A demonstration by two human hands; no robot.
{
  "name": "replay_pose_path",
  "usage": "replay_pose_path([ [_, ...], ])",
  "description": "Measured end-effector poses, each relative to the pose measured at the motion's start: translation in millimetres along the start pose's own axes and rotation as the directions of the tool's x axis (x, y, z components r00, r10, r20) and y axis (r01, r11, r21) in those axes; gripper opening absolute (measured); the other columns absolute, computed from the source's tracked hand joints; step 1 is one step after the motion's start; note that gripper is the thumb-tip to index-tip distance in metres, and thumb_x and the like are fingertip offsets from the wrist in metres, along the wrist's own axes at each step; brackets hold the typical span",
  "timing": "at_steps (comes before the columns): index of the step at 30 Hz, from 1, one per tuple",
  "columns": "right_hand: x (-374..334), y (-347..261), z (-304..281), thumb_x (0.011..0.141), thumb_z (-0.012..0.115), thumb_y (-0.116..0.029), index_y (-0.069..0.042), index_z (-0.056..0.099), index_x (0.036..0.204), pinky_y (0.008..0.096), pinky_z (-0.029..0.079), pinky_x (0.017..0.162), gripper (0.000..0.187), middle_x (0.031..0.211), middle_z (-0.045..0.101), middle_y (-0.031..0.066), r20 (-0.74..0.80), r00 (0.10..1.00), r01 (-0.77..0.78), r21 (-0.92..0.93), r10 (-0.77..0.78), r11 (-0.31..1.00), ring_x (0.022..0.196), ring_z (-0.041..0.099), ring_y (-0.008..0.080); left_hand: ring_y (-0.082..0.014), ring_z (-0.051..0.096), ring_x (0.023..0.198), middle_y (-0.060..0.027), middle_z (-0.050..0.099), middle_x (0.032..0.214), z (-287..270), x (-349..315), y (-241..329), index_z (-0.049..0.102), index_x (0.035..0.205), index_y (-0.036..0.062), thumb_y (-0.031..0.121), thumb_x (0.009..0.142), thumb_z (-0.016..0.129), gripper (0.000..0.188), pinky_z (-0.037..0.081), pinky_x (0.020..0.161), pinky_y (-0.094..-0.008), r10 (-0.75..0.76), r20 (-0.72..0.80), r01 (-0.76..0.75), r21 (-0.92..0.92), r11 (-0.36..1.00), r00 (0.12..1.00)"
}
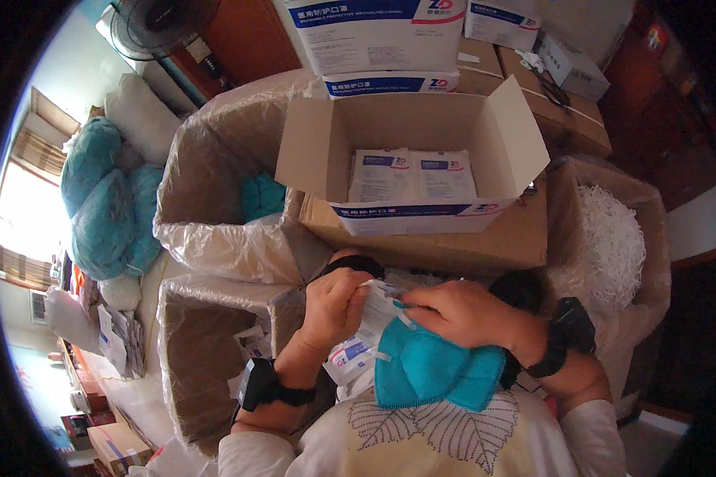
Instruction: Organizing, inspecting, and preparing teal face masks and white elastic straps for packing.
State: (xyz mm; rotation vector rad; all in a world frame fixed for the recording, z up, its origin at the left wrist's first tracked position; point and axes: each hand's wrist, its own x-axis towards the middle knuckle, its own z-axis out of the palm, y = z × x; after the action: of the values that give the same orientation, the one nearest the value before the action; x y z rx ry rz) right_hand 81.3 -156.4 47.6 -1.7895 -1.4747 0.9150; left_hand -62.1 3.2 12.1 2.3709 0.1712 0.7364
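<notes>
My left hand (336, 308) is closed on the edge of a white, printed plastic packet (375, 314), held up in front of me. Against the packet's other side are the closed fingers of my right hand (461, 312); a bit of teal face mask shows at their tips. Just how much of that mask is inside the packet is hidden. Below the hands, several folded teal face masks (437, 366) lie overlapping on my lap, white tabs at their edges. Another white packet (348, 359) with blue and pink print rests beside them, under my left wrist.
An open carton (422, 216) ahead holds rows of white packets. Plastic-lined boxes stand left: one with teal masks (262, 197), one nearer with loose packets (254, 342). White straps (612, 246) fill a box at right. Teal bundles (103, 215) and a fan (159, 28) are far left.
</notes>
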Motion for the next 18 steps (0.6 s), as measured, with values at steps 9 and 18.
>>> replay_pose_path([
  [9,3,9,6,0.082,0.056,-0.018,-0.003,0.061,0.089,0.0282,0.045,0.06,0.018,0.071,0.061,0.0118,-0.179,0.975,-0.07,0.322,0.133,0.944,0.063,0.057,0.0176,-0.0272,0.053,0.057,-0.0089,0.051,0.065,8,0,-1,0.053,0.084,0.004,0.006,0.071,0.059,0.014,0.043,0.05,-0.0346,-0.008,-0.038,0.011,0.074,0.997,0.999],
  [18,-11,17,19,0.084,0.055,-0.017,0.003,0.059,0.089,0.0249,0.044,0.061,0.021,0.073,0.061,0.0081,-0.224,0.946,-0.121,0.424,0.234,0.898,0.066,0.053,0.0091,-0.0269,0.054,0.06,-0.0088,0.052,0.066,9,3,3,0.054,0.084,0.005,0.007,0.073,0.059,0.012,0.044,0.052,-0.0345,0.011,0.061,-0.017,0.1,0.995,0.998],
])
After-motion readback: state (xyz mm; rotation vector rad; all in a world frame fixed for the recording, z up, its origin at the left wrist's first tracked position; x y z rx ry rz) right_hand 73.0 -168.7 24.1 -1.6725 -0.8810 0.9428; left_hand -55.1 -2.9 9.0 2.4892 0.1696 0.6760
